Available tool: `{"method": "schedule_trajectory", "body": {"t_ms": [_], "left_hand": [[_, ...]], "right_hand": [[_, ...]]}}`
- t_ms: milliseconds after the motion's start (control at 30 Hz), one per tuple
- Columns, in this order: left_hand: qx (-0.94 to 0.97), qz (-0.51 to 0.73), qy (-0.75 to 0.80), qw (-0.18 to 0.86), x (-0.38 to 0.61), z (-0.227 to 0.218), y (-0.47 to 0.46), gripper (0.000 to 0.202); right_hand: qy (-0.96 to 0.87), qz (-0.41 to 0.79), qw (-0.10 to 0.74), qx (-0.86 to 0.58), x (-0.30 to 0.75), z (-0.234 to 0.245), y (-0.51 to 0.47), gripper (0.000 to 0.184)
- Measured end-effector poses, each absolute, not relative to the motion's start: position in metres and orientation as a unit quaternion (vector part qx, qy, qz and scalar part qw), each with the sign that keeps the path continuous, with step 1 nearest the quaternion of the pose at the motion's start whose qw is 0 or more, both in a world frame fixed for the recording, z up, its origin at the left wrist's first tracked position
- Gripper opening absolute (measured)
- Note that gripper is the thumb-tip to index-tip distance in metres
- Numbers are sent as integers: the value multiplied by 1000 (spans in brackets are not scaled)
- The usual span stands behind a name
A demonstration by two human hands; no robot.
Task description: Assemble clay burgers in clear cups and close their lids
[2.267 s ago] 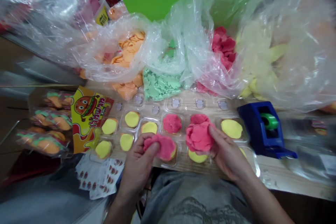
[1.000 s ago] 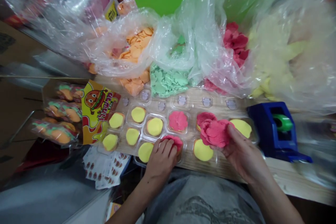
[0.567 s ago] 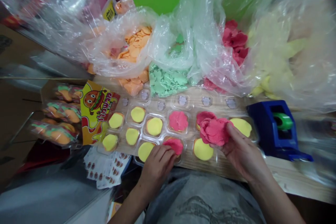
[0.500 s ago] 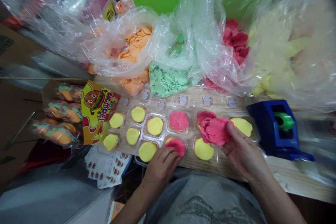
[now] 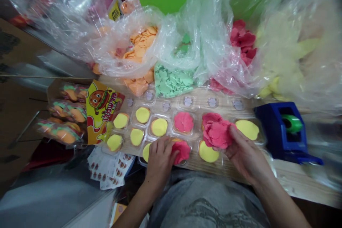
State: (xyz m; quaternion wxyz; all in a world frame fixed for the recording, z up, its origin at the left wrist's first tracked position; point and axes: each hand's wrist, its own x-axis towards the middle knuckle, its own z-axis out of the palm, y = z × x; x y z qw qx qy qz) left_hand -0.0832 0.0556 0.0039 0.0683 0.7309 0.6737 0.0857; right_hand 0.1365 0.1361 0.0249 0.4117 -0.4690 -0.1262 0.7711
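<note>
- The right hand (image 5: 240,149) is closed on a pink stack (image 5: 217,134), thumb on top, and holds it above the trays.
- The pink stack is made of several overlapping slices; it partly covers a far pink slice (image 5: 211,116) and the far edge of a near yellow slice (image 5: 209,152).
- The left hand (image 5: 159,156) is half curled, its thumb and fingers at the left edge of the near pink slice (image 5: 182,151); whether it pinches the slice cannot be told.
- That near pink slice sits in the near row, just left of the near yellow slice, with an orange edge showing at its far side.
- Another pink slice (image 5: 184,122) lies directly beyond it in the far row.
- The clear trays (image 5: 184,134) stand in two rows on the table (image 5: 291,176); those farther left hold yellow slices (image 5: 137,137), one partly hidden by the left hand.
- A blue tape dispenser (image 5: 276,128) stands to the right.
- Along the far side, plastic bags hold orange pieces (image 5: 141,46), green pieces (image 5: 173,81) and pink pieces (image 5: 243,39).
- At the left stands a burger-printed box (image 5: 100,108), with sticker sheets (image 5: 108,167) nearer.
</note>
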Motion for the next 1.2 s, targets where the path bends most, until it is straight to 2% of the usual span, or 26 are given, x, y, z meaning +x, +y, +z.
{"method": "schedule_trajectory", "body": {"t_ms": [133, 233, 400, 500, 667, 800, 867, 967, 1067, 1133, 1200], "left_hand": [[708, 86, 700, 38, -78, 3, 59, 9], [713, 80, 697, 20, -78, 4, 60, 21], [860, 67, 502, 67, -81, 1, 53, 43], [875, 63, 476, 70, -85, -2, 48, 51], [822, 187, 524, 126, -75, 15, 58, 30], [734, 269, 603, 161, -48, 39, 84, 39], [716, 278, 622, 152, -36, 44, 96, 38], [721, 310, 603, 143, -28, 43, 100, 21], [729, 372, 538, 201, -29, 39, 88, 19], [659, 407, 576, 262, -37, 34, 80, 21], [569, 388, 674, 268, -52, 28, 78, 22]], "right_hand": [[-122, 772, 414, -467, 135, 27, 136, 14], [-117, 772, 415, -467, 136, 27, 136, 13], [-114, 783, 408, -456, 136, 27, 135, 13], [-111, 785, 407, -454, 135, 29, 134, 13], [-102, 803, 415, -415, 131, 32, 131, 23], [-124, 838, 390, -362, 127, 34, 123, 33], [-144, 843, 376, -356, 125, 35, 119, 32], [-147, 851, 360, -353, 120, 36, 116, 31], [-116, 852, 350, -373, 113, 35, 117, 32], [-96, 837, 356, -404, 108, 31, 119, 25], [-91, 824, 366, -424, 105, 28, 120, 16]]}}
